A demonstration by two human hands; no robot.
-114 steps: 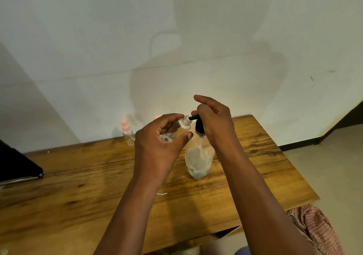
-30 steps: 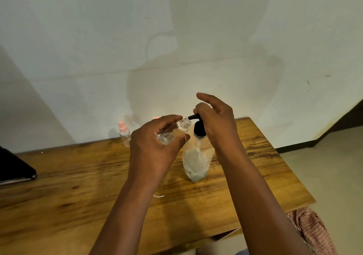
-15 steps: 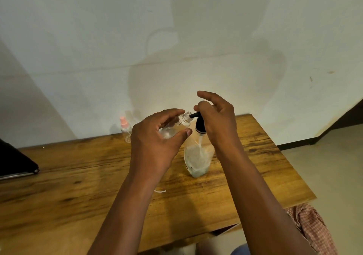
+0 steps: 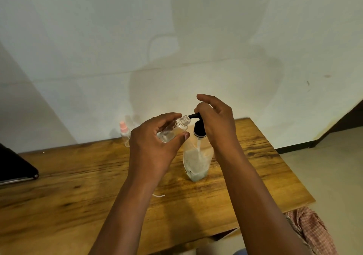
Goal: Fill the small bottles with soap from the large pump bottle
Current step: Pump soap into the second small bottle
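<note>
My left hand (image 4: 153,146) grips a small clear bottle (image 4: 173,130), tilted, with its open neck right at the black spout of the pump. The large clear pump bottle (image 4: 196,162) stands upright on the wooden table (image 4: 78,186), partly filled with pale soap. My right hand (image 4: 218,121) rests on top of the black pump head (image 4: 198,127), fingers curled over it with the index finger lifted. Whether soap is flowing from the spout cannot be told.
Another small clear bottle with a pink cap (image 4: 124,133) stands at the back of the table by the wall. A dark flat object (image 4: 15,168) lies at the left edge. A small white strip (image 4: 159,195) lies on the wood near my left forearm. Checked cloth (image 4: 312,231) shows below the right corner.
Both hands stay at the pump with the small bottle at the spout. The pump head and hands shift only slightly up and down between frames.
</note>
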